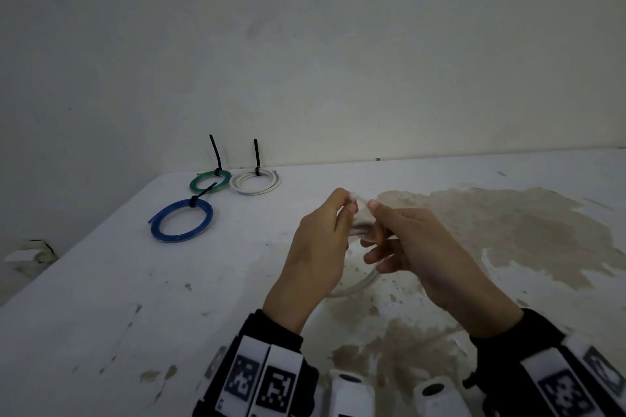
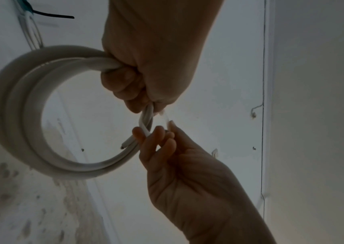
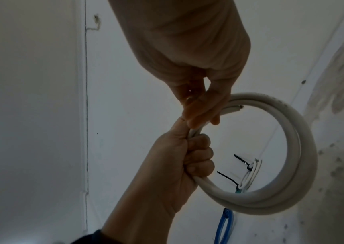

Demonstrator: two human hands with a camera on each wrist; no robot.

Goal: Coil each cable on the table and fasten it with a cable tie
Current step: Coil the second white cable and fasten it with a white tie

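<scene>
A white cable coil (image 2: 10,115) of several loops hangs in the air over the table, and its lower arc (image 1: 359,284) shows below the hands in the head view. My left hand (image 1: 345,210) grips the bundled loops in a fist (image 3: 196,153). My right hand (image 1: 372,213) pinches a pale translucent cable tie (image 2: 165,118) between thumb and forefinger just beside the left fist, while its other fingers (image 2: 146,140) touch the coil. One cut cable end (image 2: 125,144) sticks out inside the loop. The tie's head is hidden.
At the far left of the white table (image 1: 101,298) lie a blue coil (image 1: 183,222), a green coil (image 1: 210,181) and a white coil (image 1: 255,182), each bound with a black tie. A brown stain (image 1: 508,230) covers the right side. A wall stands right behind.
</scene>
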